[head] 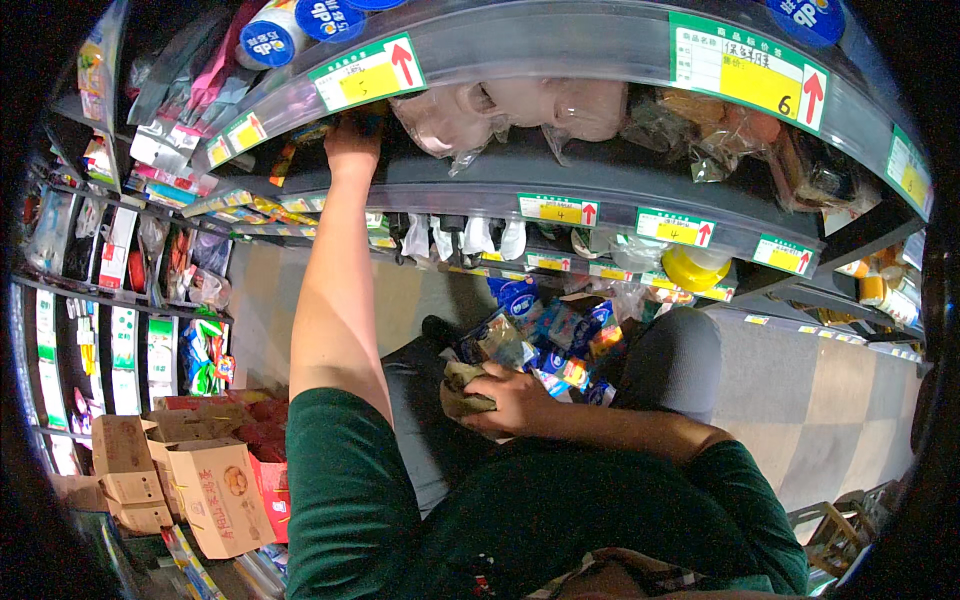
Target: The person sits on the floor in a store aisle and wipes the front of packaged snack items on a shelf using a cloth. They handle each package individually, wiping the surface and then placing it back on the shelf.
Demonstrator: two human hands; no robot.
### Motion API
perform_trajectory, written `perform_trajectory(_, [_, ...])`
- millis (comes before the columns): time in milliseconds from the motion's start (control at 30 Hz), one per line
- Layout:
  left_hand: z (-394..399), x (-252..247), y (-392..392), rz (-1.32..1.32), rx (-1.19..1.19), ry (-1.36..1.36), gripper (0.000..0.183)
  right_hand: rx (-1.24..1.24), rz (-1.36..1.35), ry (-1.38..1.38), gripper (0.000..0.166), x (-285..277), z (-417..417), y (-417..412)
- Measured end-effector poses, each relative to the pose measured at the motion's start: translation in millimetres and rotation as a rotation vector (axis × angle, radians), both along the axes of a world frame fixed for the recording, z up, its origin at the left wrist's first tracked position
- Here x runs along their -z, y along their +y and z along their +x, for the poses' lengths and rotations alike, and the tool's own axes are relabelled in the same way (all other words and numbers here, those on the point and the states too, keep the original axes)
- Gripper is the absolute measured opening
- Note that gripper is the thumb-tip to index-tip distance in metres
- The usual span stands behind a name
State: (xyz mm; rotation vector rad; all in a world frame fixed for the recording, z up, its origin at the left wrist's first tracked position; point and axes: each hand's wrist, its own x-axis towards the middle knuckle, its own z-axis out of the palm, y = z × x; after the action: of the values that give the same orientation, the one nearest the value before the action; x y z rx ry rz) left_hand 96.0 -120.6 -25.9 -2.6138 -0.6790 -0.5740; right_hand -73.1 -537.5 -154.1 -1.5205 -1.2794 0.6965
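My left hand [355,142] reaches up into a dark shelf, below the clear price rail [525,45]. Its fingers are in shadow and partly hidden, so what it touches cannot be made out. Small packets with yellow and orange print [282,165] lie just left of it. Low in front of my body, my right hand [510,401] grips a crumpled olive-brown cloth [463,390]. Just beyond that hand is a heap of blue plastic packets [562,330], between my knees. Plastic-wrapped pinkish goods [510,112] sit on the shelf to the right of my left hand.
Lower shelf rails with price tags [559,210] cross in front of me. A yellow-rimmed container [696,270] juts out at the right. Cardboard gift boxes [217,495] stand at the lower left, near a stocked side shelf [112,300]. A wooden stool [840,529] is at the lower right.
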Motion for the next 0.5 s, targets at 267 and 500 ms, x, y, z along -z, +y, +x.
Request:
perform_trajectory(267, [24.3, 14.4, 18.2, 0.209, 0.116, -0.186, 0.043, 0.034, 0.030, 0.022, 0.051, -4.1, 6.9, 0.3])
perform_trajectory(500, [-20.2, -26.7, -41.1, 0.096, 0.161, -0.488, 0.025, -0.035, -0.065, 0.122, 0.053, -8.9, 13.0, -1.2])
